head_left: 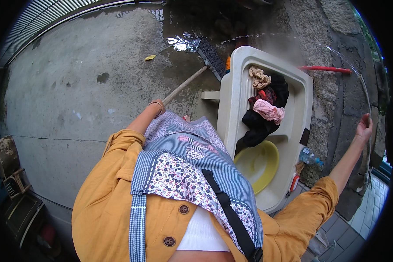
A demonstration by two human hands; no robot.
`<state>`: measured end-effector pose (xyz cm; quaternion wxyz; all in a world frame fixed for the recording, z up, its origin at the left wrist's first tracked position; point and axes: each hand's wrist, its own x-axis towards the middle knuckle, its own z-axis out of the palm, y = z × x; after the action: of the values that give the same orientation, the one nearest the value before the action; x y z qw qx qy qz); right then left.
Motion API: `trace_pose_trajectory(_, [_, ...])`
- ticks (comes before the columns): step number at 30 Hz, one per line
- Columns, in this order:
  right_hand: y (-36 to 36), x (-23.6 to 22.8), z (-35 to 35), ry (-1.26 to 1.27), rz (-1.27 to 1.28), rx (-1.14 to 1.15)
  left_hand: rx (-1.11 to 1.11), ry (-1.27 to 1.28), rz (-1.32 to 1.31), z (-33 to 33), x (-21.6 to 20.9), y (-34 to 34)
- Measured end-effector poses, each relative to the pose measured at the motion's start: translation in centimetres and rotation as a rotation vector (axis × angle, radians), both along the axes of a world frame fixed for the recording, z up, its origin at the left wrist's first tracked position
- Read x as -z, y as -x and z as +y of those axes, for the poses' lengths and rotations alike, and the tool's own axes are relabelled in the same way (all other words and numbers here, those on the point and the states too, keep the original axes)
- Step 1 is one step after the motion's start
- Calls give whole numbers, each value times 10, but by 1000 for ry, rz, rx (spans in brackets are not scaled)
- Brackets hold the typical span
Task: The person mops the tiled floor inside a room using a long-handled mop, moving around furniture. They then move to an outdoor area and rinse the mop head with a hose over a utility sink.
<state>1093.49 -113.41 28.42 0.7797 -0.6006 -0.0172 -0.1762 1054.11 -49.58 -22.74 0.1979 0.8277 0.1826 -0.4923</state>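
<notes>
My left hand [159, 106] is wrapped round the wooden handle [185, 86] of a push broom. The broom's dark bristled head [211, 59] rests on wet concrete, left of a pale laundry sink [229, 94]. Out to the right, my right hand [365, 126] closes on a grey ribbed hose [366, 98]. From the hose's far end a thin stream of water [336, 53] arcs leftward toward the wet floor behind the sink. Black, red, pink and beige clothes [269, 111] lie in the sink, with a yellow basin [268, 168] at its near end.
A red tube [325, 68] juts from beyond the sink's far right corner. A plastic bottle [309, 156] and a red-and-white brush-like item [294, 181] lie by the sink's right edge. A rough stone wall [323, 105] runs along the right. A yellow leaf [149, 57] lies on the concrete.
</notes>
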Motion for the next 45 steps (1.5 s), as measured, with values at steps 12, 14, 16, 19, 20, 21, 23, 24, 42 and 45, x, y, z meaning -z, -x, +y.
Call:
trace_pose_trajectory(12, [2, -7, 8, -35, -65, -11, 67, 20, 40, 0, 10, 0])
trace_pose_trajectory(14, [1, -8, 7, -34, -78, -6, 68, 15, 51, -1, 8, -1])
trace_pose_trajectory(16, [0, -6, 9, -28, -77, 16, 70, 16, 52, -1, 13, 0])
trace_pose_trajectory(19, [-3, -7, 3, -21, -68, 23, 41, 29, 85, -1, 3, -4])
trace_pose_trajectory(20, [-4, -8, -1, -18, -64, 21, 27, 35, 101, -1, 0, -6])
trace_pose_trajectory(21, [-7, -8, -2, -15, -63, 17, 35, 37, 101, -1, 2, -6])
trace_pose_trajectory(23, [-10, -7, -3, -9, -62, 11, 54, 42, 101, 0, 8, -4])
trace_pose_trajectory(24, [-11, -6, -4, -8, -55, 19, 22, 45, 94, 0, 5, -4])
trace_pose_trajectory(42, [6, 17, 5, -2, 81, 71, -96, 55, 92, 1, -3, -2])
trace_pose_trajectory(45, [9, 17, 5, 22, 74, 91, -83, 38, 72, 0, -3, -2])
